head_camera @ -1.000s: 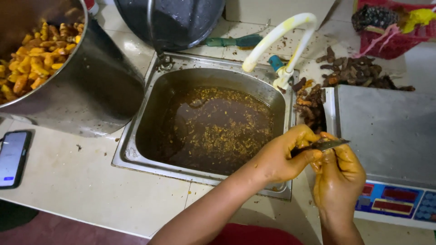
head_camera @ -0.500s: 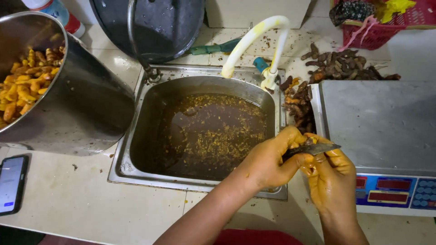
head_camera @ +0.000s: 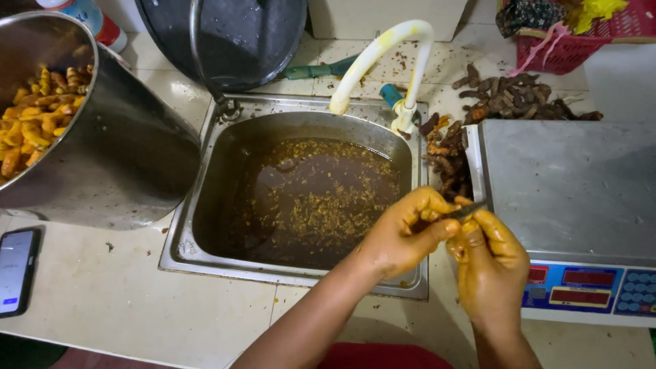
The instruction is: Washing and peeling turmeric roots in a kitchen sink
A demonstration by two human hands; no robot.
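Observation:
My left hand [head_camera: 400,236], stained yellow, is closed around the handle of a small knife [head_camera: 469,210] at the sink's front right corner. The blade points right and lies across the thumb of my right hand [head_camera: 490,266]. My right hand is curled around a small root piece that its fingers mostly hide. Both hands touch each other over the sink rim [head_camera: 205,263]. The steel sink holds brown water [head_camera: 301,205] with floating yellow peelings.
A big steel pot [head_camera: 116,164] of peeled yellow roots [head_camera: 31,126] stands left of the sink. Unpeeled dark roots [head_camera: 519,99] lie behind a weighing scale [head_camera: 574,191] on the right. A white tap [head_camera: 383,58], black pan [head_camera: 239,41], red basket [head_camera: 567,41] and phone [head_camera: 17,270] surround them.
Both hands stay joined at the sink's front right corner, with only slight shifts of the fingers and knife. The view has drifted a little to the left.

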